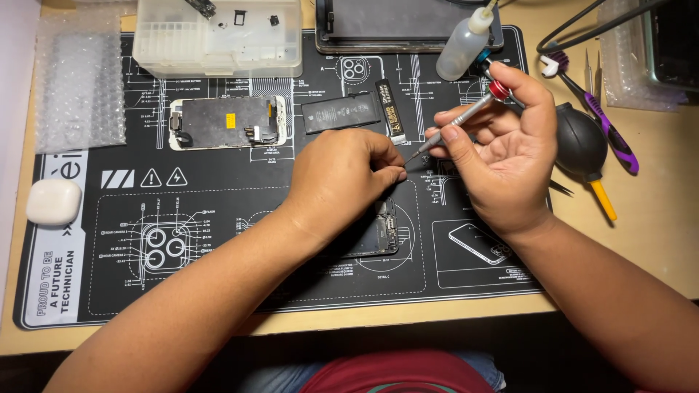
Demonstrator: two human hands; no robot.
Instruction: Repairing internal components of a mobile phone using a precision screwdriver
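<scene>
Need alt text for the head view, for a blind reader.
Over a black repair mat, the right hand holds a slim screwdriver, tip meeting the left hand's pinched fingertips above an opened phone body. A detached screen and battery lie behind.

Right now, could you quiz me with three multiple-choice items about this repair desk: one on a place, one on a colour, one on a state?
1. Where does the white earbud case lie?
A. left edge of the black mat
B. on the clear plastic box
C. beside the black air blower

2. What colour is the screwdriver cap?
A. green
B. red
C. yellow

3. How does the right hand stand?
A. flat on the mat
B. closed round the screwdriver
C. lifting the squeeze bottle

Answers: 1 A, the case rests on the mat's left border. 2 B, the cap by the thumb is red. 3 B, its fingers grip the shaft, tip toward the left hand.
</scene>
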